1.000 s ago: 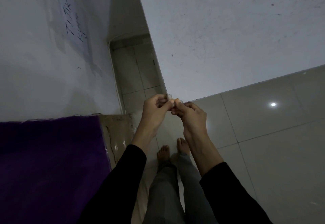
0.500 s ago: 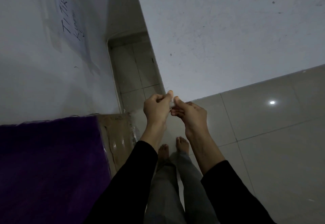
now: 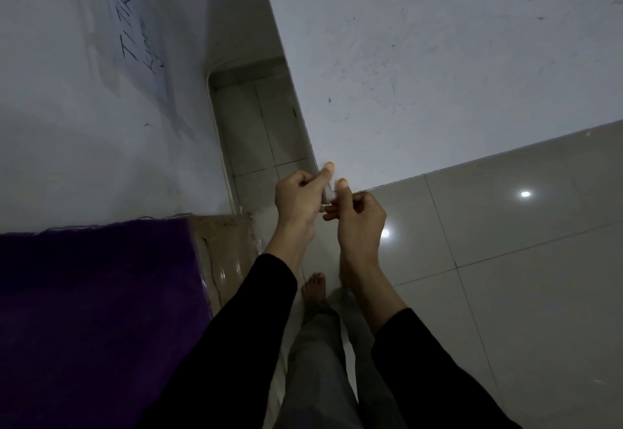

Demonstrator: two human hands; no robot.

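Your left hand is curled into a loose fist with the thumb stretched up, and it pinches a small pale piece between thumb and forefinger; your right hand meets it from the other side, thumb raised against the same piece, other fingers curled in below; the two hands touch at the fingertips. You cannot tell from this view what the piece is; it is thin, whitish and mostly hidden by the thumbs.

Both hands hang in the air just in front of the foot of the wall corner; the piece sits right at that foot, with the left hand just left of it and the right hand just right of it and a little nearer to you.

Left of the wall corner a narrow tiled recess runs back; further left a paper sheet with handwriting is fixed to the other wall. Below and left of the corner lies a purple cloth, with a glossy cardboard box just beside its right edge; right of the corner spreads the tiled floor, with two bright light spots on it. Nearer to you than the corner, one bare foot shows between your black sleeves.
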